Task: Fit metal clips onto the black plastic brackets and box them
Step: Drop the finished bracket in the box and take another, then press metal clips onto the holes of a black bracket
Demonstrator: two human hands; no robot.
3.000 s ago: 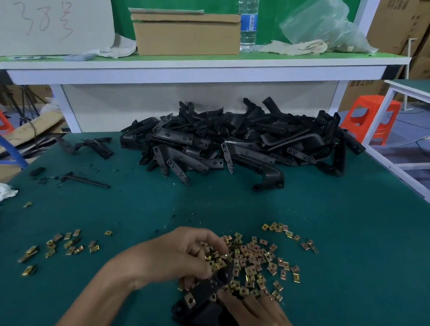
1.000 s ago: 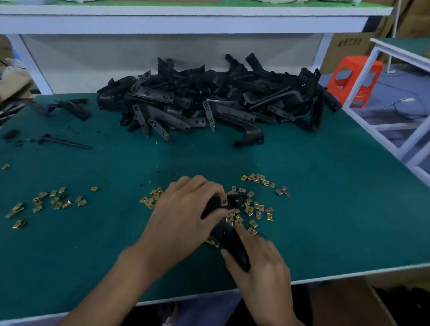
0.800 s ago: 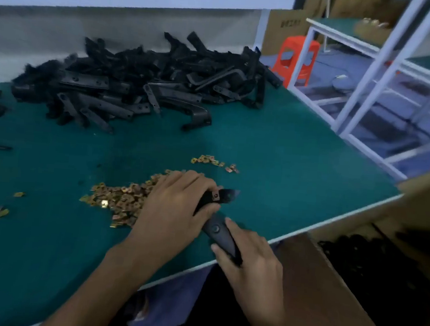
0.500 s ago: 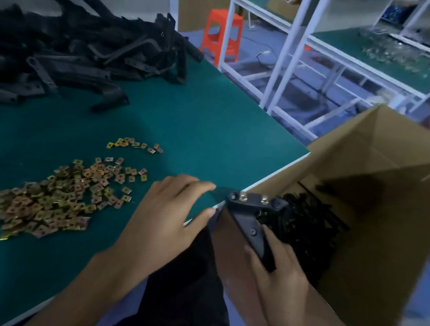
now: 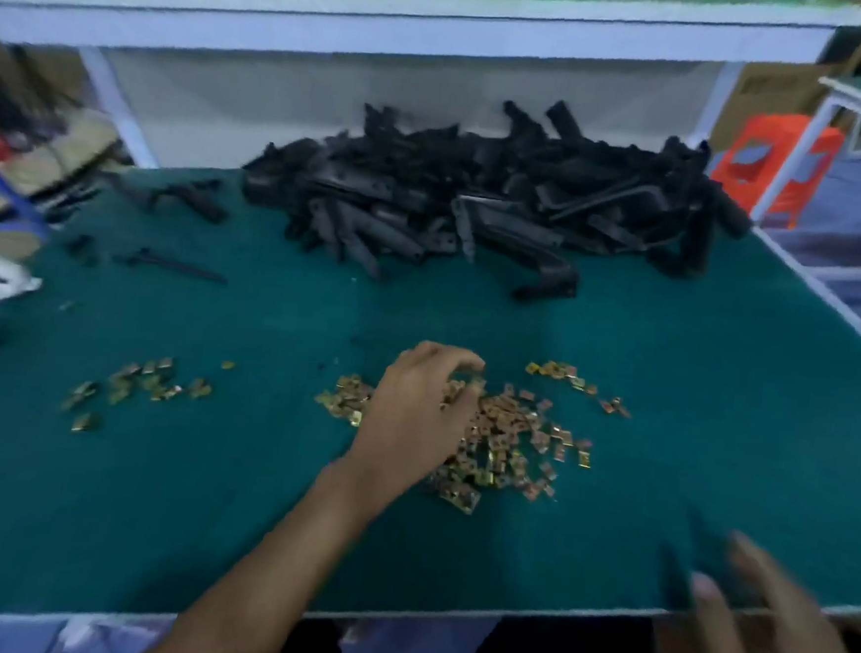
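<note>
My left hand (image 5: 421, 413) lies on the heap of gold metal clips (image 5: 510, 435) in the middle of the green table (image 5: 188, 493). Its fingers are bent down into the heap, fingertips among the clips. My right hand (image 5: 753, 645) is blurred at the lower right, over the table's front edge, with fingers spread and nothing in it. A big pile of black plastic brackets (image 5: 478, 211) lies at the back of the table. No box is in view.
A smaller scatter of clips (image 5: 140, 386) lies to the left, and a short row of clips (image 5: 563, 375) sits right of the heap. Loose black pieces (image 5: 186, 199) lie at the back left. An orange stool (image 5: 781, 163) stands beyond the right edge, and a white shelf (image 5: 391, 19) overhangs the back.
The view has swung from the cardboard box back to the table. My right hand no longer holds the clipped bracket. My left hand has moved from the table edge onto the clip heap.
</note>
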